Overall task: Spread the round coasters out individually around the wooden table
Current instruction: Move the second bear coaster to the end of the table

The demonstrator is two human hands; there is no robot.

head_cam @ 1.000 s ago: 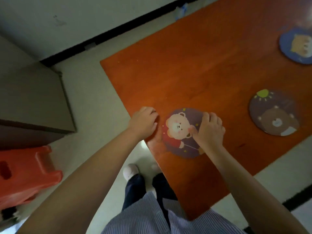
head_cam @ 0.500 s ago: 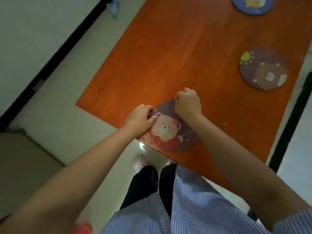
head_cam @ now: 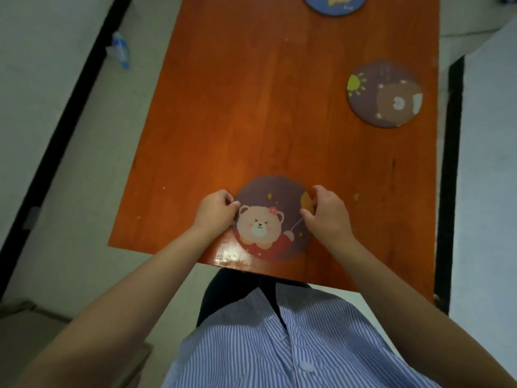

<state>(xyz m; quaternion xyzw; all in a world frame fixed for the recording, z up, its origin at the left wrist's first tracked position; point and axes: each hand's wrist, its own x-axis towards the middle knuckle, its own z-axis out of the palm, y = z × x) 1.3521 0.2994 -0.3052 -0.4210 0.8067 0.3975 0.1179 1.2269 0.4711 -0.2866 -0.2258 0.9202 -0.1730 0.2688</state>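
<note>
Orange-red wood makes up the counter (head_cam: 251,107), a long rectangular top that runs away from the person and fills the middle of the head view. Pale floor lies on both sides of it, with a black strip along each side. At the bottom of the view is the person's blue-and-white striped shirt (head_cam: 279,345), and both bare forearms reach forward from it onto the near end of the counter.

Three round coasters lie flat on the wood, well apart from one another. The nearest, a purple coaster with a light bear in red (head_cam: 272,219), sits close to the near edge, a little right of the middle. The left hand (head_cam: 215,212) rests at its left rim, fingers curled narrow with the tips touching the rim near the bear's ear. The right hand (head_cam: 326,212) is at its right rim, fingers bent and narrow, the tips laid over the edge and covering part of the picture there. Whether either hand lifts the coaster cannot be told; it looks flat on the counter.

A purple coaster with a brown bear and a yellow sun (head_cam: 384,95) lies near the right edge, farther away. A blue coaster (head_cam: 334,5) lies at the far end, cut off by the top of the view.
</note>
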